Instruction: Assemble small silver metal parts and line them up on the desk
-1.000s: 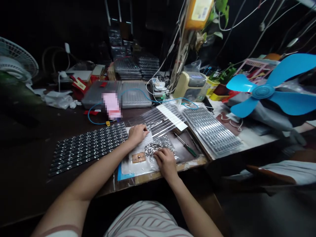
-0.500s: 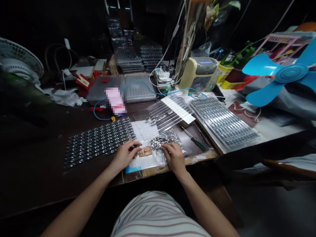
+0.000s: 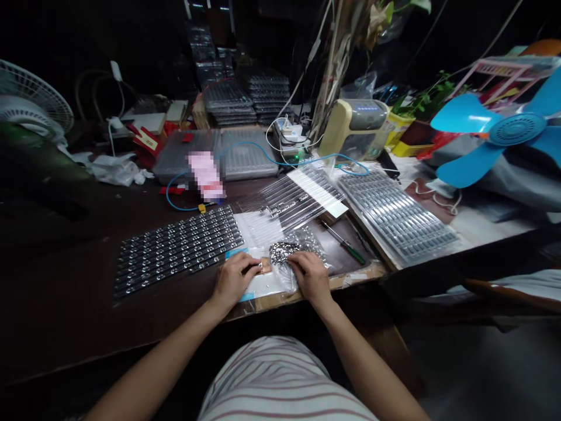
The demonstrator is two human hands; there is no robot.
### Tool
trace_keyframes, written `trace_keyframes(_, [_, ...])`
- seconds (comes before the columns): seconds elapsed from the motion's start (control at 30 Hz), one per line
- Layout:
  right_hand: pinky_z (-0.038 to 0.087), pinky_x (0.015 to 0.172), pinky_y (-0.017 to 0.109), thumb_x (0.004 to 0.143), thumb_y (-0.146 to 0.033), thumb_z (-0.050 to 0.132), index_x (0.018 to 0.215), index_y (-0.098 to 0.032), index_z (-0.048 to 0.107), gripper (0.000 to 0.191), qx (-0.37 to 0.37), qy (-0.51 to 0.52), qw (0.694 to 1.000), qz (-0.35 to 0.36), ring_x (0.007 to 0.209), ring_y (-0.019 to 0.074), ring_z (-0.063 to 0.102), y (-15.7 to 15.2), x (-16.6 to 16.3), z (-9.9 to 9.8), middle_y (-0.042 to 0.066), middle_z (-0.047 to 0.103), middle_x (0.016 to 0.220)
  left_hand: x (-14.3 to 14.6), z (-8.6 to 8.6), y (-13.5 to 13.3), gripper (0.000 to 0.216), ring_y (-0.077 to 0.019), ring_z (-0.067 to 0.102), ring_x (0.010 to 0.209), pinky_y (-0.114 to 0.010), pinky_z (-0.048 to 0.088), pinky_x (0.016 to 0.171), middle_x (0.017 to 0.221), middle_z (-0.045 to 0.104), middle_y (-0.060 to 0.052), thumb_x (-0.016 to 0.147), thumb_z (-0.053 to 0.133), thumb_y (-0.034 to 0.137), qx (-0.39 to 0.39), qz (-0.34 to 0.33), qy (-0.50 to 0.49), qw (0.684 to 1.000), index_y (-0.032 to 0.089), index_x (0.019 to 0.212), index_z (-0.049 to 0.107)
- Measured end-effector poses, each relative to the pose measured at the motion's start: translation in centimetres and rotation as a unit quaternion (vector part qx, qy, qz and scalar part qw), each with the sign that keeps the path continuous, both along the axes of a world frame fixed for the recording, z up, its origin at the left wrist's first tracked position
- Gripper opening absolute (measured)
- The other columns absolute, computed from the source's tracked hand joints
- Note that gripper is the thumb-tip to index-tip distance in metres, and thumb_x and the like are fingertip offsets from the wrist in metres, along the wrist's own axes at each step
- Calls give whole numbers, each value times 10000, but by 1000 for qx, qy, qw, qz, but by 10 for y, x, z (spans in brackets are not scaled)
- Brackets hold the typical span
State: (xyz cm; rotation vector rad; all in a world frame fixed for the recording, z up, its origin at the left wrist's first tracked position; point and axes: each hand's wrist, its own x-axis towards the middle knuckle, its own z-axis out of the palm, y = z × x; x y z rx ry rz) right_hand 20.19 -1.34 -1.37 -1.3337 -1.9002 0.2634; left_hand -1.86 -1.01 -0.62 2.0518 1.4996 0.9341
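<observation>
My left hand (image 3: 234, 279) rests over a small brown block (image 3: 265, 266) on a white sheet (image 3: 265, 285), its thumb and fingers pinched by a tiny shiny piece. Whether it grips that piece is too small to tell. My right hand (image 3: 310, 277) has its fingertips together at the edge of a clear plastic bag (image 3: 287, 279) full of small shiny metal parts (image 3: 283, 252). What lies between those fingertips is hidden. Left of the hands lies a panel of dark rods with silver fittings (image 3: 175, 248).
Clear tubes (image 3: 298, 202) lie under a white strip (image 3: 319, 193) behind the bag. A green-handled screwdriver (image 3: 353, 252) is to the right, beside a clear ribbed tray (image 3: 397, 219). A blue fan (image 3: 517, 128) stands far right, and a blue cable (image 3: 263, 153) crosses the back.
My left hand has moved right, over the brown block, and now covers part of it. My right hand stays by the bag of metal parts.
</observation>
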Motion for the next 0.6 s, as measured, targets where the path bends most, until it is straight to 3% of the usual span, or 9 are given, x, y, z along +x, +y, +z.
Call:
trace_keyframes(0.27, [409,769,308,887,-280,572,876,-227,667,109,-15,-14,1000,3,848,180,588,2,-7,8,28,684,876,3,5,-2,109,-177,586,785,-306,459,738,819,633,-44,840,594,241,-6,3,34,999,201,848,695])
trace_keyframes(0.47, [344,714,296,813,-329,681,795,-249,685,81,-37,-63,996,48,785,158,558,8,-45,14,-7,677,815,-2,4,3,126,-172,606,843,-274,472,734,889,654,-44,851,556,238,-21,40,-72,996,193,862,673])
trace_keyframes(0.6, [320,700,305,826,-322,668,853,-289,711,61,-26,-99,994,49,811,162,536,9,-61,10,2,661,862,-4,0,6,129,-175,605,862,-271,473,732,899,648,-46,847,549,235,-26,54,-80,995,183,865,666])
